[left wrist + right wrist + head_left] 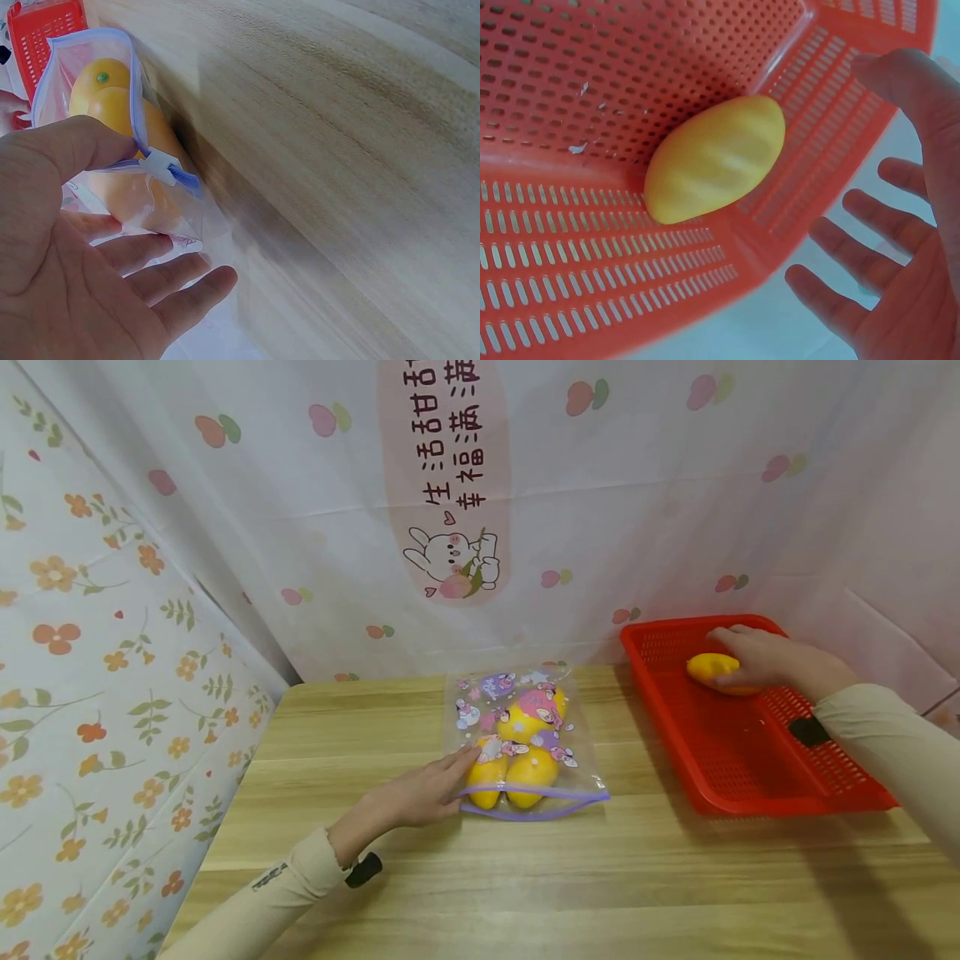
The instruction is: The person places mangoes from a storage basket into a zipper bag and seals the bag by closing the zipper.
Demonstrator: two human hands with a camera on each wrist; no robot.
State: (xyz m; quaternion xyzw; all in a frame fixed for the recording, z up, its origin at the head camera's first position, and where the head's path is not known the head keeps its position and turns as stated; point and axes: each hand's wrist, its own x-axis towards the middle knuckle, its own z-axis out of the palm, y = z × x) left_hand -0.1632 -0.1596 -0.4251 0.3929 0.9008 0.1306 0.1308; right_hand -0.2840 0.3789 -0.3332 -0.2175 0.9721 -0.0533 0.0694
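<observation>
A clear zip bag (581, 781) printed with cartoon figures and edged in purple lies on the table, holding three yellow mangoes (532, 770). My left hand (427, 789) is at the bag's lower left corner. In the left wrist view its thumb hooks over the zip rim beside the white slider (160, 165), and the fingers lie along the outside; the bag's mouth gapes. Over at the right, my right hand (772, 658) hovers above another yellow mango (716, 159) in the red basket (667, 727). Its fingers are spread, apart from the fruit in the right wrist view.
The wooden table (525, 893) ends at a white printed curtain (300, 552) behind. A floral cloth (112, 693) hangs along the left side. The basket's raised perforated walls surround the single mango, which lies near the basket's far end.
</observation>
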